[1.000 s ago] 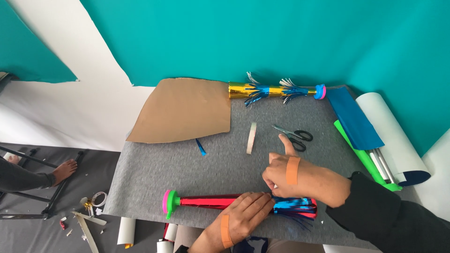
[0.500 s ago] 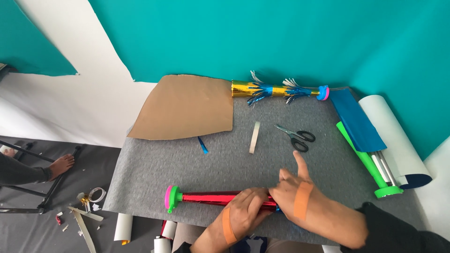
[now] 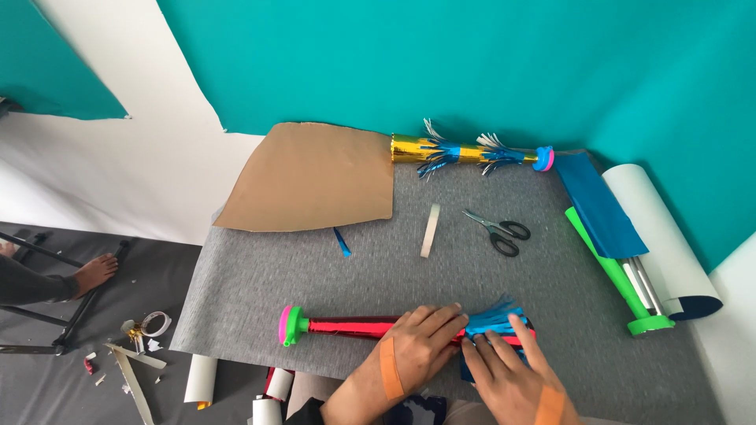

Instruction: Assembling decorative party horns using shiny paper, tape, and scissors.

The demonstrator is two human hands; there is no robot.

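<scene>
Two hands work one thing at the near edge of the grey surface. Your left hand lies flat, fingers together, pressing on the red foil tube near its middle; it pins rather than grips. Your right hand rests just beside it, fingers spread over the blue fringe wrapped at the tube's right part. Whether any fingers curl under the tube, you cannot tell.

Handling, as a judgement: the tube looks light and hollow, stiff along its length but easy to dent if squeezed. The foil skin looks slick, so it may roll under a flat palm. The fringe looks thin, soft and easy to tear or crumple. Best hold is on the bare red shaft or at the green and pink end cap, which sticks out to the left of your left hand.

Position: the tube lies lengthwise, left to right, under both hands.

Outward: a pale strip and scissors lie mid-surface, well apart from the hands. A gold fringed tube and brown card sit at the far edge.
</scene>
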